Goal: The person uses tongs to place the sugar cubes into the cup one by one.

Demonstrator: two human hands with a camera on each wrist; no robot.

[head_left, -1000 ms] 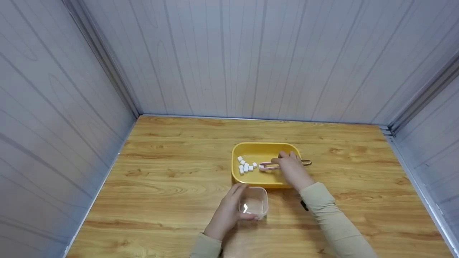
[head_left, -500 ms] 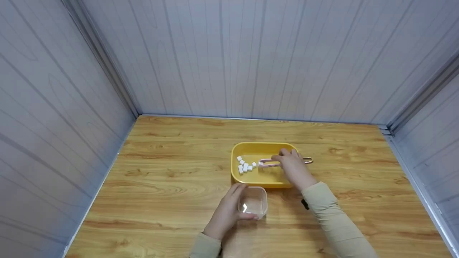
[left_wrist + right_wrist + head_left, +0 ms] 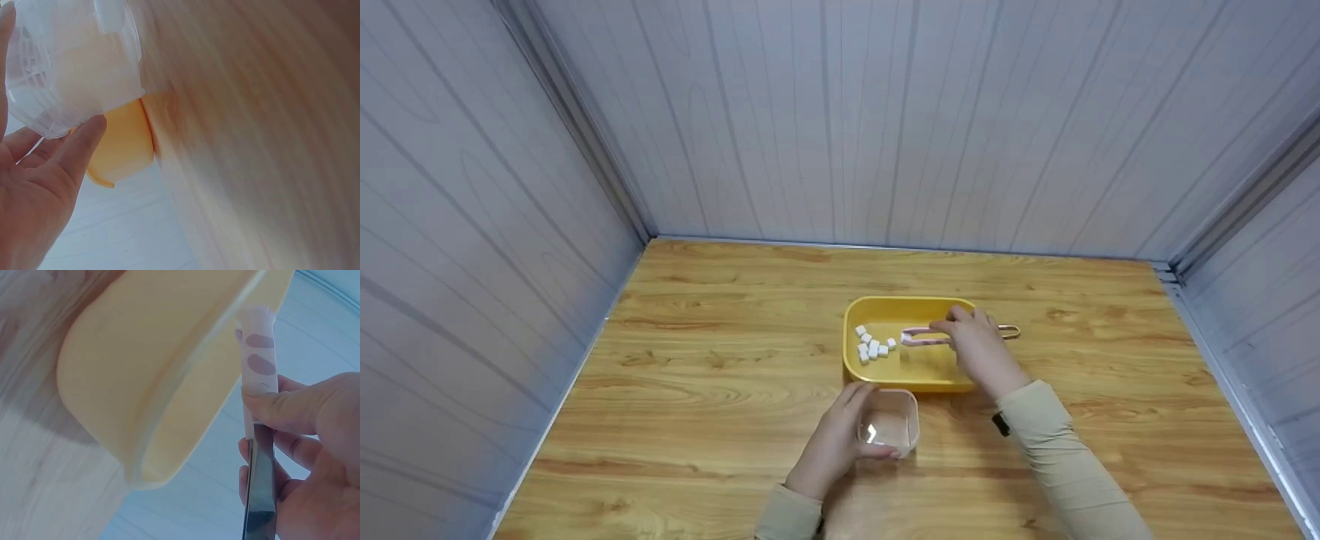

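Note:
My right hand [image 3: 981, 349] pinches metal tongs [image 3: 261, 478] with pale pink, dark-spotted tips [image 3: 259, 360] between thumb and fingers. Over the yellow tray [image 3: 915, 369], a small white cube [image 3: 907, 338] sits between the tong tips. More white cubes [image 3: 874, 349] lie loosely grouped in the tray's left half. Just in front of the tray, my left hand [image 3: 832, 442] holds a clear plastic container [image 3: 891, 424], thumb on the near side and fingers on the far side. Seen from the left wrist, the container [image 3: 84, 62] is see-through, with fingertips against its wall.
The wood-grain table [image 3: 720, 337] carries everything. Pale panelled walls [image 3: 810, 135] enclose it at the back and both sides. The tray's raised rim [image 3: 185, 377] stands between the two hands' work areas.
The tongs and the white cube at their tips have risen a little and shifted slightly away from the loose cubes. The left hand and the clear container have stayed put.

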